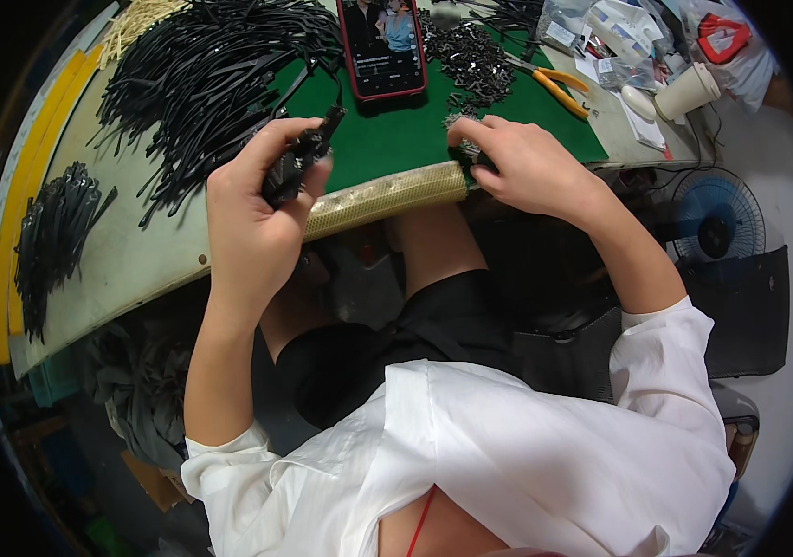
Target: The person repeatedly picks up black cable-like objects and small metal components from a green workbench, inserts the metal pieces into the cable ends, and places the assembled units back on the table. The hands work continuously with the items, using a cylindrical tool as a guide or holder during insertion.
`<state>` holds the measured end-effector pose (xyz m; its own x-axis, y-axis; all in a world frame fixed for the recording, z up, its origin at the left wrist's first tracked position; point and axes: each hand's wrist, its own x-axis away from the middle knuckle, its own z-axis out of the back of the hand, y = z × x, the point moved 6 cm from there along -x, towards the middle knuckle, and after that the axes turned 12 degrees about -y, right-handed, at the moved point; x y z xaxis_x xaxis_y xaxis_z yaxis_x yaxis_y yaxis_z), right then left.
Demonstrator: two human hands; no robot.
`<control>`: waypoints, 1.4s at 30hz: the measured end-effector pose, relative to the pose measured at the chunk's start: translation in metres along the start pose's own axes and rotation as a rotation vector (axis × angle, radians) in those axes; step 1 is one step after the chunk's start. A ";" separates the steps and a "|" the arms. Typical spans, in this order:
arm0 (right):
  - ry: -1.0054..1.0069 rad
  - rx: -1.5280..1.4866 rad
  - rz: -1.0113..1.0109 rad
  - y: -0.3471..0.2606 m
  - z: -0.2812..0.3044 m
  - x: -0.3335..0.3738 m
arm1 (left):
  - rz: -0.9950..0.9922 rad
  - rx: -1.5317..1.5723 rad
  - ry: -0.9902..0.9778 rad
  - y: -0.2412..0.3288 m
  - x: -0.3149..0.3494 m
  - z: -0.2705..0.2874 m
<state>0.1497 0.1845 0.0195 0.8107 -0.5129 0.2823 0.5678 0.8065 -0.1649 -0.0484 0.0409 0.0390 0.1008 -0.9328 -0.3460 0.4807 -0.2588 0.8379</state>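
Observation:
My left hand (252, 209) is raised over the table's front edge, its fingers closed round a bunch of small black pieces (294, 172) with a strap-like end sticking up. What kind they are is not clear. Lower and to the right, my right hand (531, 172) rests at the mat's front edge with curled fingers, beside some small greyish bits (457, 121). Whatever lies between its fingertips is hidden. Between the hands, a roll wrapped in yellowish mesh (387, 197) runs along the front edge of the green mat (368, 139).
A big heap of thin black straps (201, 84) covers the back left; a smaller bundle (58, 232) lies near yellow strips (34, 176). Behind the mat stand a phone (385, 65), a pile of small black parts (475, 65), orange-handled pliers (559, 91) and a white cup (689, 91). A fan (716, 223) is right.

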 end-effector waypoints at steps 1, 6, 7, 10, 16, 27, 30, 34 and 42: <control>0.002 -0.002 -0.002 0.000 0.000 0.001 | -0.024 -0.045 0.010 0.005 0.000 -0.001; 0.058 -0.243 0.098 -0.002 0.003 0.006 | -0.059 -0.218 0.007 0.005 -0.002 -0.013; -0.030 -0.497 0.090 -0.016 0.010 0.010 | -0.058 -0.201 0.017 0.003 0.000 -0.015; -0.052 -1.017 0.161 -0.042 0.010 0.023 | -0.066 -0.034 0.030 0.005 -0.004 -0.027; 0.135 -1.219 0.340 -0.070 0.012 0.026 | -0.048 0.231 0.090 0.002 -0.002 -0.032; 0.126 -1.287 0.349 -0.076 0.013 0.030 | -0.252 -0.137 0.152 0.016 0.004 -0.031; 0.116 -1.340 0.324 -0.078 0.010 0.030 | -0.287 -0.226 0.168 0.019 0.005 -0.031; 0.010 -1.511 0.247 -0.076 0.004 0.027 | -0.378 -0.377 0.166 0.023 0.005 -0.031; 0.597 -0.650 0.262 -0.082 0.001 0.023 | -0.365 -0.526 0.105 0.018 0.002 -0.028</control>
<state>0.1215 0.1071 0.0401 0.7616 -0.5496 -0.3434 0.1778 0.6868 -0.7047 -0.0148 0.0415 0.0415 -0.0782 -0.7718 -0.6310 0.8601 -0.3723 0.3488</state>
